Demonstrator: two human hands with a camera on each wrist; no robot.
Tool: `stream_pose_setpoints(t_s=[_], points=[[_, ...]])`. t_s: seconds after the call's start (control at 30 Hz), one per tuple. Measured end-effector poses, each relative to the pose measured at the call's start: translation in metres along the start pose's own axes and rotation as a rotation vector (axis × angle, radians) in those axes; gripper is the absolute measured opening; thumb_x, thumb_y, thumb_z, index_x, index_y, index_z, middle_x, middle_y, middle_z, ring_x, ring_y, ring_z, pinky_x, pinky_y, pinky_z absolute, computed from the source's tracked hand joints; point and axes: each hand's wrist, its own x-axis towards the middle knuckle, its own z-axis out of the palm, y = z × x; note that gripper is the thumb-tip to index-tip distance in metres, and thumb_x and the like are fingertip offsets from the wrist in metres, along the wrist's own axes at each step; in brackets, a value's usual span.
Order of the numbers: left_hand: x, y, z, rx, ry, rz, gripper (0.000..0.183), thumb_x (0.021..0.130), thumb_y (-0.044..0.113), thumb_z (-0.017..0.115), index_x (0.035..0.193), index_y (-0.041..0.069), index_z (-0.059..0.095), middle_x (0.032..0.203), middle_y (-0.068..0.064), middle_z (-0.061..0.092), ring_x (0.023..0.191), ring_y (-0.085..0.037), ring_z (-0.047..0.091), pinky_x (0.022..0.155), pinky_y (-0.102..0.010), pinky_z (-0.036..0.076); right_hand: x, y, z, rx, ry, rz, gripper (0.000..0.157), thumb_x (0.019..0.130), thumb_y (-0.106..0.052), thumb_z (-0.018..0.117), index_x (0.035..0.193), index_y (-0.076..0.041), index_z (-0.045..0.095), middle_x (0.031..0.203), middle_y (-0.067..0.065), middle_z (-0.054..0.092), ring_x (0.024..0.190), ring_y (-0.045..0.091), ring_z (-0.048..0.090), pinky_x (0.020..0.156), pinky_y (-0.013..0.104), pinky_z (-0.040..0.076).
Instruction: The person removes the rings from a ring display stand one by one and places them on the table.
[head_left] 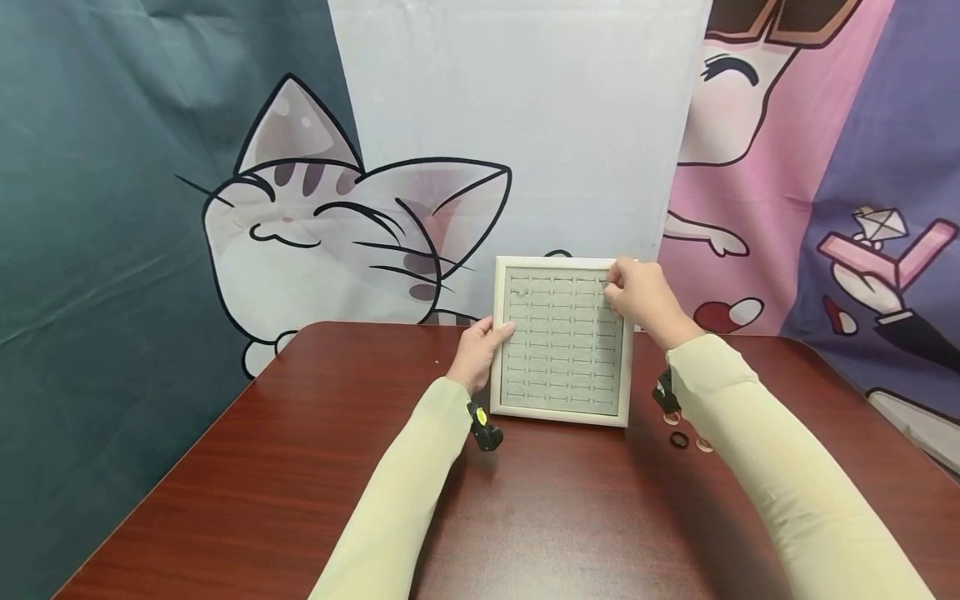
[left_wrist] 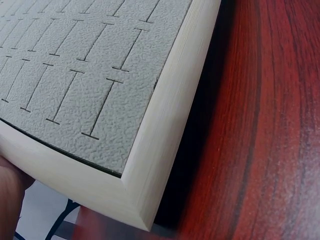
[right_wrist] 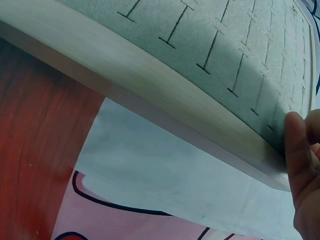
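A ring display board with a cream frame and a grey padded face cut with rows of short slots stands tilted up on the table. My left hand grips its left edge, thumb on the front. At the top right corner, my right hand has thumb and fingertips pinched together against the padding. A tiny glint of a ring shows at those fingertips, mostly hidden by them. Another small ring sits in a slot near the top left. In the right wrist view, the thumb overlaps the board's corner.
On the red-brown wooden table, a dark ring and a pale ring lie to the right of the board, with another ring partly behind the right wrist camera. A cartoon-printed cloth hangs behind the table.
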Motion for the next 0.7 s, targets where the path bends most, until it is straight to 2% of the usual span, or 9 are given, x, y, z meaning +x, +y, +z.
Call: stream_pose_setpoints(t_s=[0.33, 0.5, 0.7], points=[[0.004, -0.005, 0.0, -0.003, 0.027, 0.002, 0.033, 0.089, 0.028, 0.063, 0.118, 0.013, 0.06, 0.1, -0.008, 0.068, 0.081, -0.015, 0.067, 0.075, -0.032, 0.056, -0.003, 0.005, 0.009, 0.034, 0.124, -0.025, 0.007, 0.081, -0.004, 0.049, 0.079, -0.002, 0.055, 0.057, 0.008, 0.06, 0.048, 0.016, 0.056, 0.05, 0.029, 0.043], [0.005, -0.005, 0.0, 0.001, 0.024, 0.012, 0.034, 0.089, 0.028, 0.063, 0.119, 0.014, 0.06, 0.101, -0.009, 0.068, 0.082, -0.016, 0.067, 0.075, -0.033, 0.056, -0.004, 0.008, 0.01, 0.085, 0.152, -0.031, 0.006, 0.082, -0.004, 0.05, 0.079, -0.003, 0.055, 0.064, 0.01, 0.062, 0.049, 0.015, 0.057, 0.048, 0.026, 0.044], [0.005, -0.004, -0.001, 0.004, 0.013, -0.001, 0.035, 0.089, 0.028, 0.062, 0.121, 0.013, 0.059, 0.101, -0.007, 0.068, 0.082, -0.015, 0.067, 0.076, -0.033, 0.056, -0.004, 0.013, 0.011, 0.135, 0.173, -0.043, 0.005, 0.081, -0.005, 0.051, 0.08, -0.003, 0.056, 0.063, 0.009, 0.063, 0.047, 0.007, 0.054, 0.044, 0.022, 0.042]])
